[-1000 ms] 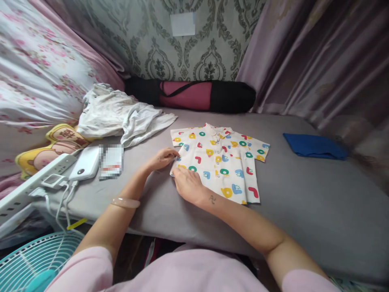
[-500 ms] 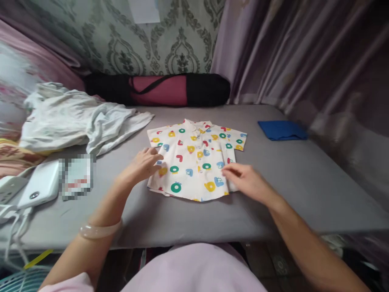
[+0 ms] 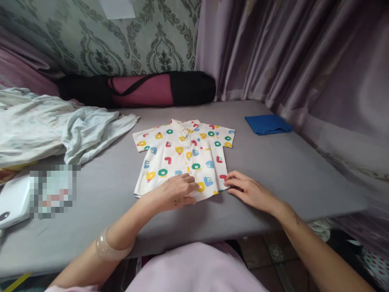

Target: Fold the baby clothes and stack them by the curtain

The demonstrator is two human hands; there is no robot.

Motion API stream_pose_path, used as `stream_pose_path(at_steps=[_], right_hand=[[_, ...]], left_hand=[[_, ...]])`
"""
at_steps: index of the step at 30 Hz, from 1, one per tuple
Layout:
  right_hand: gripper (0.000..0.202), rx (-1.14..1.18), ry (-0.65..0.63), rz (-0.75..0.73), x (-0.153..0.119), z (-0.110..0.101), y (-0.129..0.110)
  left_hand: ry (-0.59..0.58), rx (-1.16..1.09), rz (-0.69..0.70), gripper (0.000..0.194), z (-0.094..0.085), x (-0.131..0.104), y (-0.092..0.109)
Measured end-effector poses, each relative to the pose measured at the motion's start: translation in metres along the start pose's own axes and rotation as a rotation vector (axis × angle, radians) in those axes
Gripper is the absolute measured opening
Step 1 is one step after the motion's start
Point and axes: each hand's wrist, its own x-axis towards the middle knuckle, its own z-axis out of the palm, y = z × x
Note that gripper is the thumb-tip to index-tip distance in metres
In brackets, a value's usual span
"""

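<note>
Lying buttoned front up, collar away from the person, the patterned shirt [image 3: 170,160] is spread on the grey sheet [image 3: 273,174]. Across its lower front rests the left hand [image 3: 179,190], fingers loosely bent; whether they pinch any cloth cannot be told. At the shirt's lower right corner is the right hand [image 3: 252,191], thumb and forefinger at the edge, their grip on it unclear. Straightening the hem seems best done with a light flat press on the front and a small outward pull at the corner, both layers together; a hard tug could skew the button line or ruck the cloth. Beyond the shirt's right sleeve is a folded blue cloth [image 3: 269,124], to its left a rumpled pale cloth [image 3: 88,129], and behind it a long bag [image 3: 142,90].
</note>
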Motion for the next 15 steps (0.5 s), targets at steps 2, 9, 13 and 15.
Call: stream_pose_path(at_steps=[2, 9, 13, 15], right_hand=[[0.023, -0.094, 0.034, -0.076, -0.001, 0.005, 0.006], [0.035, -0.448, 0.067, -0.222, 0.000, 0.018, 0.018], [0.035, -0.471, -0.027, -0.209, 0.007, -0.003, 0.014], [0.036, -0.479, -0.086, -0.170, 0.008, -0.017, 0.012]], left_hand=[[0.006, -0.015, -0.042, 0.024, 0.005, -0.011, -0.002], [0.073, 0.021, -0.078, 0.020, 0.029, -0.026, -0.001], [0.065, 0.044, -0.067, 0.024, 0.028, -0.021, -0.002], [0.040, 0.023, -0.061, 0.023, 0.023, -0.018, -0.002]])
